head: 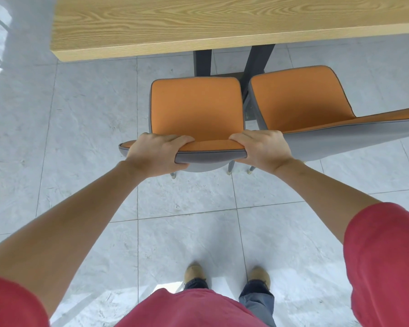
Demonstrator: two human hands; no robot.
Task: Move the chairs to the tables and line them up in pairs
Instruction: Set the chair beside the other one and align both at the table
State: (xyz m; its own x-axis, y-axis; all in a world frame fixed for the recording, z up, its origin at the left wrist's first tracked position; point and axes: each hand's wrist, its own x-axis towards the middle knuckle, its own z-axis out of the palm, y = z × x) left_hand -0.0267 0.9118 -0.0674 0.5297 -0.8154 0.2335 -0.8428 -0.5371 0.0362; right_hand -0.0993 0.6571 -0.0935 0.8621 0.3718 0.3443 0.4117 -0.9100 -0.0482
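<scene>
Orange padding with grey piping covers the near chair (196, 109), its grey shell back gripped at the top rim by both hands. Left hand (156, 152) fingers curl over the rim, thumb pressed on the rear shell; right hand (262, 149) clasps the rim's right end likewise. Chair legs mostly hidden beneath the seat. Second chair (300, 97) stands just beside, cut off at right. Both face the wood-grain bench (175, 24), partly out of frame, on grey marbled floor tiles (80, 114).
</scene>
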